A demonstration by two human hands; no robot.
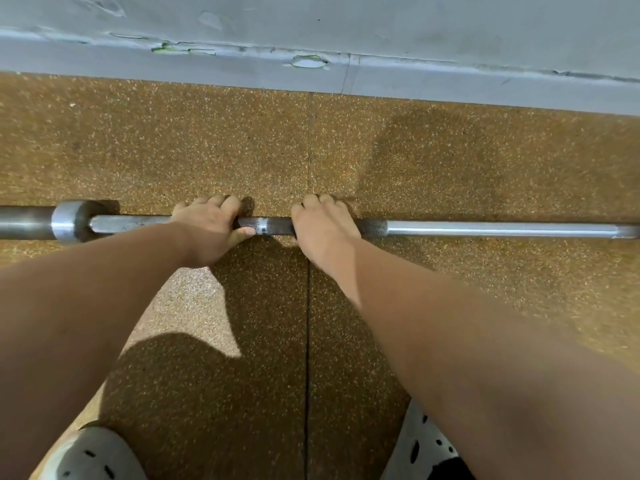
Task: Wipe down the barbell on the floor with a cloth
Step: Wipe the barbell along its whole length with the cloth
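Note:
A steel barbell [485, 229] lies across the speckled brown floor, running left to right. Its thick collar and sleeve [65, 221] are at the left. My left hand [211, 226] grips the shaft just right of the collar, fingers curled over the top and thumb underneath. My right hand [322, 230] grips the knurled part a short way to the right, fingers wrapped over the far side. A short dark knurled stretch shows between the two hands. No cloth is in view.
A grey wall [311, 36] with a chipped baseboard runs along the far edge of the floor. A seam in the floor mats [307, 341] runs toward me. My two grey perforated shoes [100, 455] show at the bottom.

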